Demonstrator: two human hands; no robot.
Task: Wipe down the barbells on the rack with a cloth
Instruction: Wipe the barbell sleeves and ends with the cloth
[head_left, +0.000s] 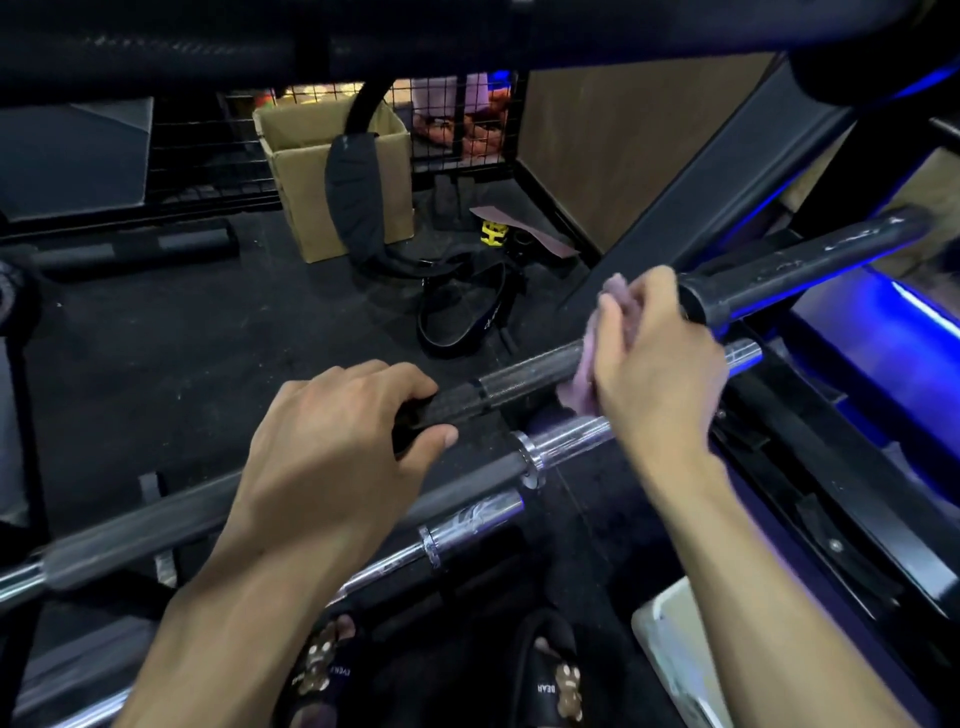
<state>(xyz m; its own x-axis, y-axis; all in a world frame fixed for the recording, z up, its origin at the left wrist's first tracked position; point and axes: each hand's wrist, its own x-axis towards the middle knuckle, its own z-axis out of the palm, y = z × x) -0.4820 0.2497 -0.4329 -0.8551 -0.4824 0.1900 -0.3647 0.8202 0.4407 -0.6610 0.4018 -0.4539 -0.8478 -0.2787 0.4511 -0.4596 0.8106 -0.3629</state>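
Observation:
A black knurled barbell (530, 376) lies across the rack, sloping up to the right. My left hand (332, 447) grips its left part. My right hand (654, 364) holds a pale pink cloth (589, 374) wrapped over the same bar near its right end. Just below runs a second bar with a chrome collar and sleeve (556, 447). Closer to me sits a third bar with a chrome sleeve (467, 519). Higher up on the right, a thick dark bar end (789, 265) sticks out above my right hand.
On the floor behind lie a black lifting belt (462, 317), a cardboard box (322, 166) with a black pad leaning on it, and a yellow clip (493, 232). A wire mesh cage stands at the back. The black rack frame (852, 499) runs along the right. My slippered feet show below.

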